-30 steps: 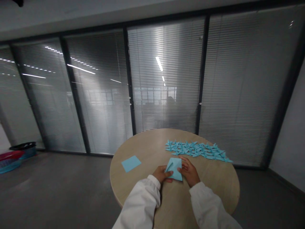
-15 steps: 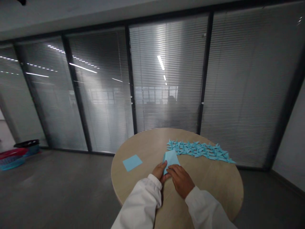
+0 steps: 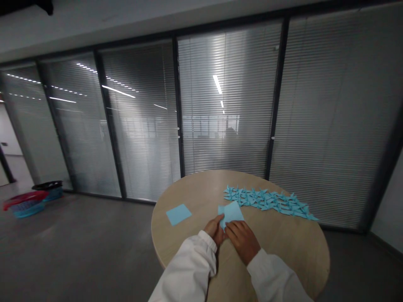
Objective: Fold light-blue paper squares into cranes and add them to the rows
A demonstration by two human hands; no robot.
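A light blue folded paper (image 3: 232, 212) lies on the round wooden table (image 3: 283, 243) just in front of me. My left hand (image 3: 214, 228) pinches its near left corner. My right hand (image 3: 243, 240) lies beside it with curled fingers pressing the paper's near edge down. Both arms wear white sleeves. A flat light blue paper square (image 3: 178, 214) rests to the left. A row of several folded blue paper shapes (image 3: 267, 200) stretches across the table's far right.
Glass partitions with closed blinds (image 3: 220, 113) stand behind the table. On the grey floor at the far left sit stacked baskets in red and blue (image 3: 25, 203) and a dark one (image 3: 48, 186).
The paper, half lifted and held at both sides a second ago, has been folded down toward the table. My right hand has shifted left onto its near edge. The view has drifted left.
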